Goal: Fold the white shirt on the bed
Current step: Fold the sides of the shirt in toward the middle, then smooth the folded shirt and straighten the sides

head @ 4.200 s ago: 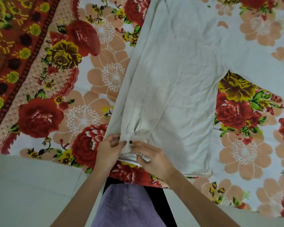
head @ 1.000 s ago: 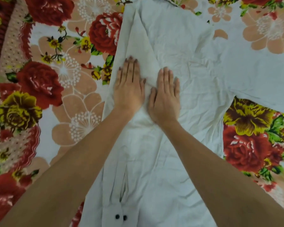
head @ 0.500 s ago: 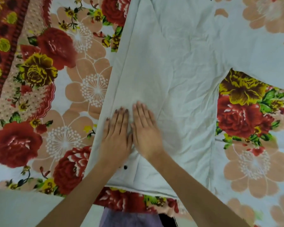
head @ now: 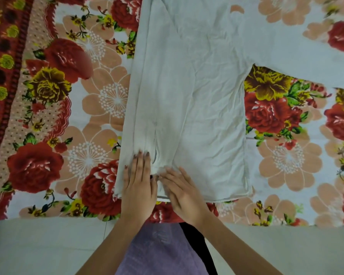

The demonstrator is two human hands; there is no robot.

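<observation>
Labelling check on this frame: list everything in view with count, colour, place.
shirt: one, white, spread flat on the bed, hem at the near edge
folded sleeve: one, white, laid down the shirt's left side
spread sleeve: one, white, reaching out to the right
bedsheet: one, red, peach and yellow floral, under the shirt
floor: pale, below the bed edge
purple garment: one, worn by the person, bottom centre
left hand: flat on the folded sleeve's cuff end
right hand: flat on the near hem, beside the left hand
</observation>
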